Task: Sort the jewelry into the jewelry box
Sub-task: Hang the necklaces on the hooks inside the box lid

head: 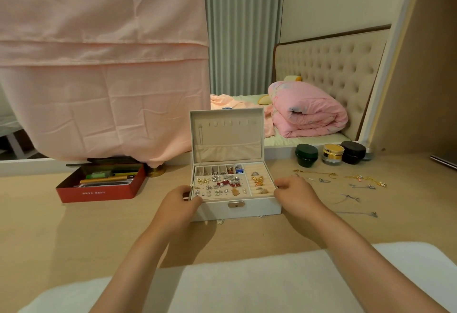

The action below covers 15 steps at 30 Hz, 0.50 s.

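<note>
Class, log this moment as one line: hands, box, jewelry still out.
left hand: holds left side of jewelry box | right hand: holds its right side | jewelry box: open, partly filled | necklaces: loose on desk, right of box

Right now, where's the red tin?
In the head view, the red tin sits open on the desk at left, left of the jewelry box and just below the hanging pink cloth.
</note>
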Each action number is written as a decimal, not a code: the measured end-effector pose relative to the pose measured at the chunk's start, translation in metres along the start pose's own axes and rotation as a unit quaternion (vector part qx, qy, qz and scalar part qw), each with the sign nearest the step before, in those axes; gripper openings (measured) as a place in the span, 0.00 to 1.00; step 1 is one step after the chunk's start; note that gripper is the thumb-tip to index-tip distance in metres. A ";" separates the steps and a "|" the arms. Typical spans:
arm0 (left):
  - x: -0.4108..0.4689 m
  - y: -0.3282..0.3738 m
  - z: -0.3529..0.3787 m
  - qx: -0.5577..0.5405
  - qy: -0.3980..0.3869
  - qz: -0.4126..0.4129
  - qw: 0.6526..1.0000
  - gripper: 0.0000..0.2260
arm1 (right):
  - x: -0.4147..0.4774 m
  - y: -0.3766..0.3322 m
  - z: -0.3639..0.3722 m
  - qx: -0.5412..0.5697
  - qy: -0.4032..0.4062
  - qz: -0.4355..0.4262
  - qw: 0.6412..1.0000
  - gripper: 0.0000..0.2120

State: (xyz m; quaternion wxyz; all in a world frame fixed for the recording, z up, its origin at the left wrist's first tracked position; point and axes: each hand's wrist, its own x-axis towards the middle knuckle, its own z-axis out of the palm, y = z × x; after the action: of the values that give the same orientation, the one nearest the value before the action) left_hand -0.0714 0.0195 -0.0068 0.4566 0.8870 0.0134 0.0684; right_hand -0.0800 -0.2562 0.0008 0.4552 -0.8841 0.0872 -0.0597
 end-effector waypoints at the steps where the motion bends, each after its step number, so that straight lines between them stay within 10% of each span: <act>1: -0.002 -0.001 0.000 -0.002 -0.005 0.004 1.000 0.19 | -0.002 0.000 -0.002 -0.001 0.000 -0.001 1.000 0.19; 9: -0.025 0.002 0.004 0.109 0.085 0.129 0.982 0.08 | -0.033 -0.024 0.003 -0.207 0.049 -0.188 0.959 0.13; 15: -0.037 0.001 0.027 0.255 -0.067 0.177 0.948 0.10 | -0.039 -0.026 0.034 -0.288 -0.112 -0.233 0.922 0.11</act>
State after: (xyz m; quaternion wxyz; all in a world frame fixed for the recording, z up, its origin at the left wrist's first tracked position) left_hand -0.1041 -0.0061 -0.0255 0.1957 0.9643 -0.1576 0.0834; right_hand -0.1094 -0.2063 0.0009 0.1609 -0.9734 -0.1592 -0.0364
